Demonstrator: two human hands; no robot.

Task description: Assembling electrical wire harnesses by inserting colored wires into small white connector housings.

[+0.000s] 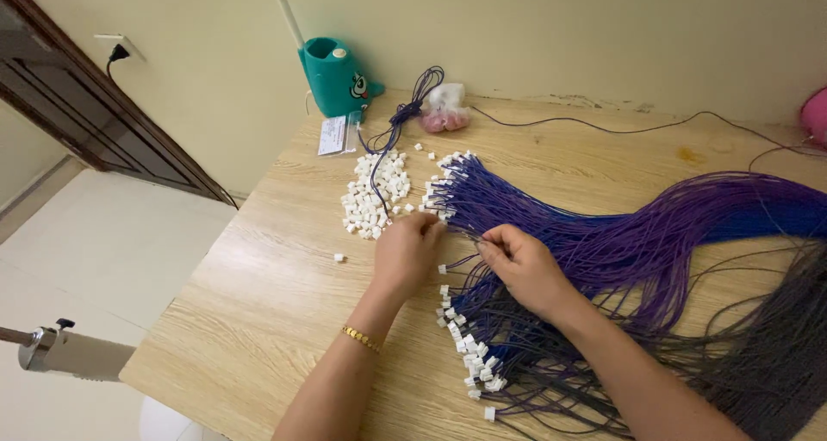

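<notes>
My left hand (405,251) rests on the wooden table (258,286) with its fingertips pinched on a small white connector at the end of a wire. My right hand (524,264) pinches thin purple and grey wires just to the right. A thick fan of blue and purple wires (620,226) tipped with white connectors spreads across the table from the right. A pile of loose white connectors (376,191) lies just beyond my left hand. More tipped wire ends (469,355) lie near my right forearm.
A teal plastic container (338,76) stands against the wall at the back. Beside it lie a small clear packet (332,136) and a pink and white bag (445,109). Dark grey wires (767,355) cover the right. The table's left edge drops to a white floor.
</notes>
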